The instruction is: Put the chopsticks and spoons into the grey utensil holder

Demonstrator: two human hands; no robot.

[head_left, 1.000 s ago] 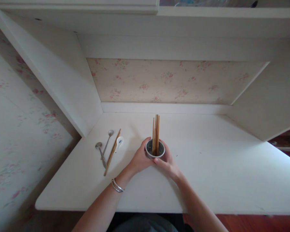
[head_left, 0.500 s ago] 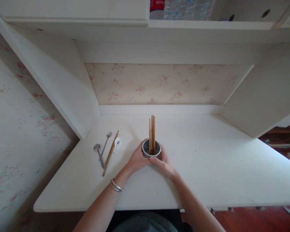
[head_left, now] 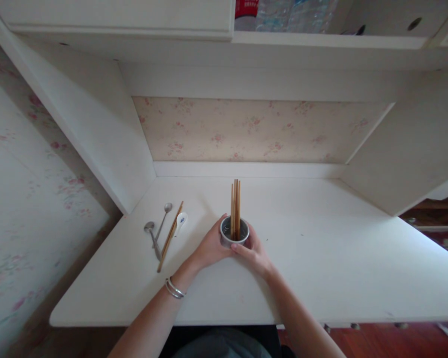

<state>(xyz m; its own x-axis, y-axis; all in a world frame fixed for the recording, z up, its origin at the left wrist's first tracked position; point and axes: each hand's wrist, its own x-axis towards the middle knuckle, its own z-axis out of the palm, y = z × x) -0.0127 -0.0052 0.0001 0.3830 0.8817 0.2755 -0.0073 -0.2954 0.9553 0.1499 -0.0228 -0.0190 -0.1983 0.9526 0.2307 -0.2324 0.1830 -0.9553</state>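
Both hands are wrapped round a round metal utensil holder point(head_left: 226, 242) in the middle of the white desk. My left hand point(head_left: 212, 246) grips its left side; my right hand point(head_left: 256, 253) grips its right side, with the thumb across the front. Several wooden chopsticks point(head_left: 236, 206) stand upright inside it, leaning on nothing I can make out. To the left lie a white spoon point(head_left: 181, 219) and a pair of wooden chopsticks point(head_left: 166, 248). Beside those are two metal spoons, one point(head_left: 167, 208) farther back and one point(head_left: 150, 227) nearer the left edge.
The white desk point(head_left: 321, 268) has side panels and a back wall with floral paper point(head_left: 254, 124). A shelf point(head_left: 321, 40) overhangs it, holding plastic bottles point(head_left: 274, 15). Drawer knobs point(head_left: 354, 326) show below the front edge.
Hardly anything differs. The view has shifted very slightly, and both hands keep the same hold on the holder.
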